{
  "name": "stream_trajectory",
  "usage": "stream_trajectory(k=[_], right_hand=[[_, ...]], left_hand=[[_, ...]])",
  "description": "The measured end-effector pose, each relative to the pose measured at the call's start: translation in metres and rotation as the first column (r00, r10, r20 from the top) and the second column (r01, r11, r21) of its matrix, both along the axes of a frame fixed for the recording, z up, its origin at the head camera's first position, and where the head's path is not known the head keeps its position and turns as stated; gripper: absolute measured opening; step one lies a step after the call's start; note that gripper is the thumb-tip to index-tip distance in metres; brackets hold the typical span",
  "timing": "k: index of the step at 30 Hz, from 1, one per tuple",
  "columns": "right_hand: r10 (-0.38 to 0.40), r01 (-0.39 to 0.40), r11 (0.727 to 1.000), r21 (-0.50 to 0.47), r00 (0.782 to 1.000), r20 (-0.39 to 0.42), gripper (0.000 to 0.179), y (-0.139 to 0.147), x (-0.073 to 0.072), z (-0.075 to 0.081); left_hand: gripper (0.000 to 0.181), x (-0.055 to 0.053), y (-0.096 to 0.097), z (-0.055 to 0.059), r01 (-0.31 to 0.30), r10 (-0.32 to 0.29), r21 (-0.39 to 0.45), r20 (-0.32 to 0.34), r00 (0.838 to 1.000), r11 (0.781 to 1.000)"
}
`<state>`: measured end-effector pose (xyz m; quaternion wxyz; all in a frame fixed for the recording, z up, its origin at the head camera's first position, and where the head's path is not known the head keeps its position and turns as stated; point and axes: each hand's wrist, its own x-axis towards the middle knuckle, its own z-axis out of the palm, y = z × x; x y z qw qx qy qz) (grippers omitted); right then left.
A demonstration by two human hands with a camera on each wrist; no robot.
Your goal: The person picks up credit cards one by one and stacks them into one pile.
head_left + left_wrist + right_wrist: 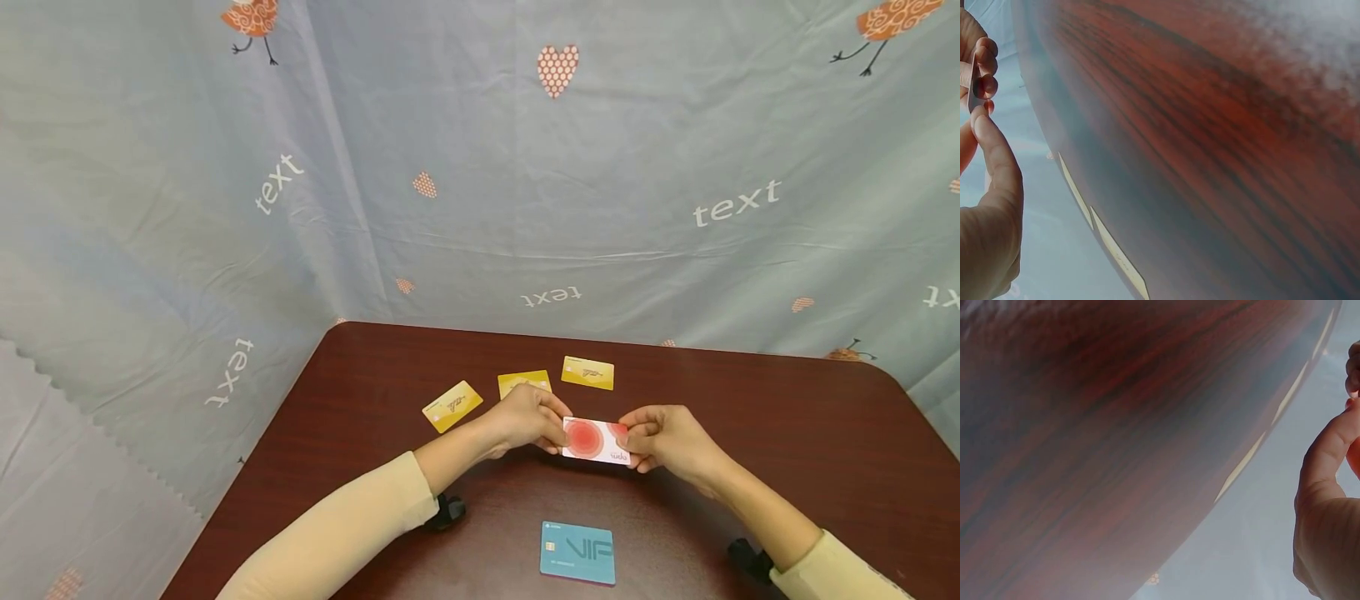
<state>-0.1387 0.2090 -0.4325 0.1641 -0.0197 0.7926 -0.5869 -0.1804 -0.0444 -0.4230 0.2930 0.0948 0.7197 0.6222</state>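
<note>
Between both hands is a white card with red circles (592,440), held above the table. My left hand (527,418) pinches its left end, and my right hand (660,442) pinches its right end between thumb and fingers. In the left wrist view the card (974,87) appears nearly edge-on, with the left hand (991,206) at its near end. The right wrist view shows the right hand (1332,487) at the frame's edge. Closer to me lies a blue VIP card (576,553), with a thin purple edge showing beneath it.
Beyond the hands, three yellow cards lie on the dark red-brown table (787,417): a left card (452,407), a middle card (524,382) partly covered by the left hand, and a right card (588,372). A grey-blue patterned curtain (465,125) hangs behind the table.
</note>
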Motion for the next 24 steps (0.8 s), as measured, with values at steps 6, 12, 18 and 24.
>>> stream_trajectory(k=[6,12,18,24], right_hand=[[0.012,-0.012,1.0,-0.018,1.0,0.012,0.035,-0.004,0.005,0.001],[0.044,-0.043,0.998,-0.039,0.999,0.025,0.037,-0.007,0.009,0.0],[0.06,-0.058,0.996,-0.062,0.998,0.032,0.037,-0.008,0.012,-0.001],[0.079,-0.075,0.995,-0.073,0.996,0.048,0.037,-0.01,0.017,0.0]], left_hand=[[0.024,0.005,-0.004,0.0,0.004,-0.004,-0.002,0.011,1.0,1.0],[0.023,0.011,-0.006,0.001,-0.005,0.005,-0.015,0.033,0.999,1.0],[0.022,0.015,-0.01,0.002,-0.009,0.01,-0.03,0.039,0.999,1.0],[0.021,0.021,-0.013,0.006,-0.001,0.002,-0.045,0.042,0.999,0.999]])
